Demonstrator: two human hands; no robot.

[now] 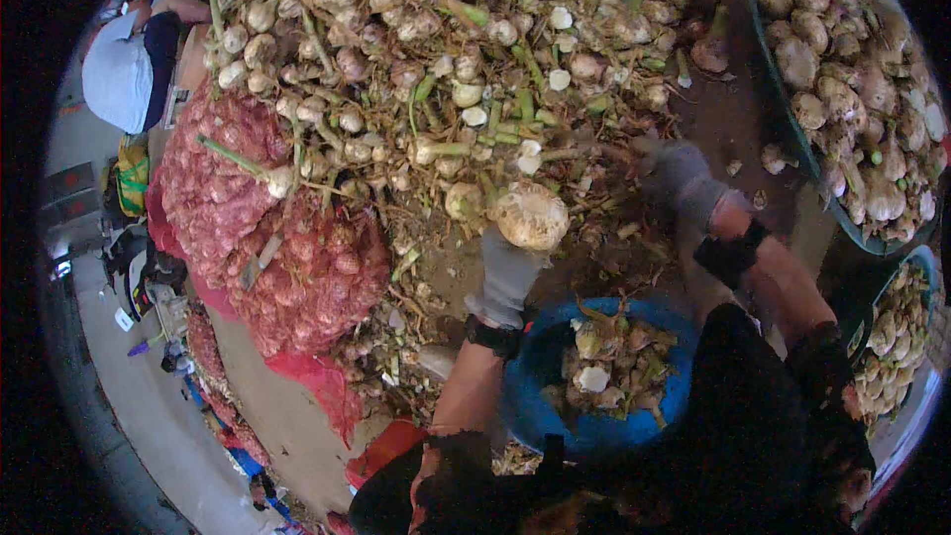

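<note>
A large pale garlic bulb (533, 216) rests in the fingers of my left hand (507, 277), which wears a grey glove. It is held in front of a big heap of garlic (396, 69) with stems and roots. To the right, my right hand (684, 180), also in a grey glove, is at the heap's lower right edge. Motion smears its fingers, and whatever they may hold cannot be made out. Below and between my forearms stands a blue basin (525, 386) with garlic bulbs and trimmings (604, 357) in it.
Red mesh sacks filled with garlic (297, 277) lie at the left. At the right stand a large green-rimmed tub (778, 79) of bulbs and a smaller container (931, 277) of garlic. Loose stem pieces litter the ground. A person in a light cap (117, 74) is at the upper left.
</note>
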